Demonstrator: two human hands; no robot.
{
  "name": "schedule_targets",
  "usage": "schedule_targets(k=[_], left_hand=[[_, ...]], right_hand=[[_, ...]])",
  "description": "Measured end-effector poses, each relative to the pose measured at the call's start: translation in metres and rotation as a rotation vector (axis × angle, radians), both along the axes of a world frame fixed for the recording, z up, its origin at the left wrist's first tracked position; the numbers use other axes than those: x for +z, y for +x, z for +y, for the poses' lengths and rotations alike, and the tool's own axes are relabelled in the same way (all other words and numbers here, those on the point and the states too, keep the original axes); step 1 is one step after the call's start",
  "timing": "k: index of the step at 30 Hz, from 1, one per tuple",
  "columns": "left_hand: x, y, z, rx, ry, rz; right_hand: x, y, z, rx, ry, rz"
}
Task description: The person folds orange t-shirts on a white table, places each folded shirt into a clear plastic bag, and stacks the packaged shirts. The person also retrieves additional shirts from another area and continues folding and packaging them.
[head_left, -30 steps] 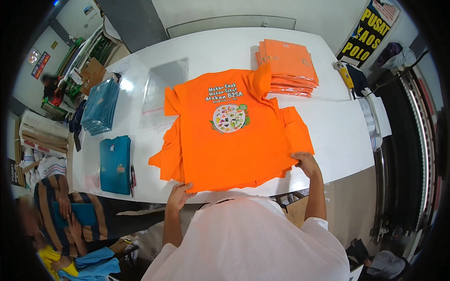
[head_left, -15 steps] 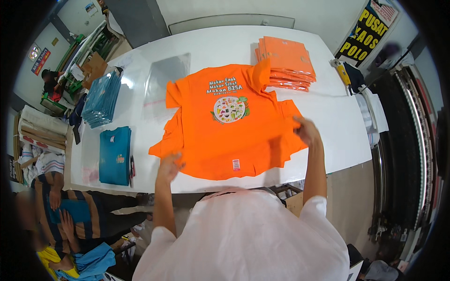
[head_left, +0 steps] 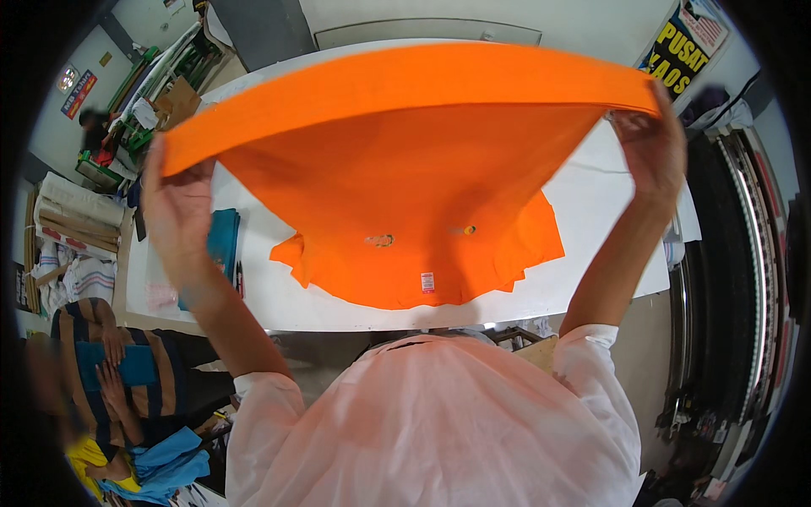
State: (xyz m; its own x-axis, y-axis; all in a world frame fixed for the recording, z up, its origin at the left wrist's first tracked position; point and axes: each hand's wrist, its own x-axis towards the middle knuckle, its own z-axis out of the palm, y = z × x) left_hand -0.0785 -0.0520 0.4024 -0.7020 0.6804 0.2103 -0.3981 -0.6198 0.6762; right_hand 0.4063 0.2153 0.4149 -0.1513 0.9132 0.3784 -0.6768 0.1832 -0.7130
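Note:
An orange T-shirt (head_left: 422, 160) is stretched wide between my hands, its hem edge lifted high above the table in a bowed band. My left hand (head_left: 182, 203) grips one end of the raised edge at the left. At the right, my right hand (head_left: 650, 156) holds the other end, fingers wrapped over the cloth. The rest of the shirt lies on the white table (head_left: 591, 203) in front of me, with a small white-and-pink label (head_left: 427, 282) near its close edge. Two small prints show on the inner part. The large print is hidden.
A folded teal shirt (head_left: 222, 241) lies on the table beyond my left forearm, partly hidden, with pens beside it. At lower left a person in a striped shirt (head_left: 72, 325) holds a folded teal cloth (head_left: 139, 365). Long dark rolls (head_left: 718, 279) stand along the right.
Both hands have moved up and outward, raising the near layer of the orange shirt off the table. The lifted cloth now hides the stack of orange shirts and most of the teal stack.

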Motion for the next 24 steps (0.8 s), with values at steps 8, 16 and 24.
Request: schedule_targets(k=[8, 16, 24], left_hand=[[0.077, -0.034, 0.038, -0.117, 0.007, 0.161], [0.047, -0.045, 0.174, 0.157, -0.082, 0.230], [0.037, 0.008, 0.019, 0.132, -0.036, 0.312]], right_hand=[[0.052, 0.007, 0.067, 0.095, 0.054, -0.034], [0.026, -0.025, 0.222, 0.028, 0.056, -0.193], [0.023, -0.010, 0.036, -0.287, 0.137, -0.309]])
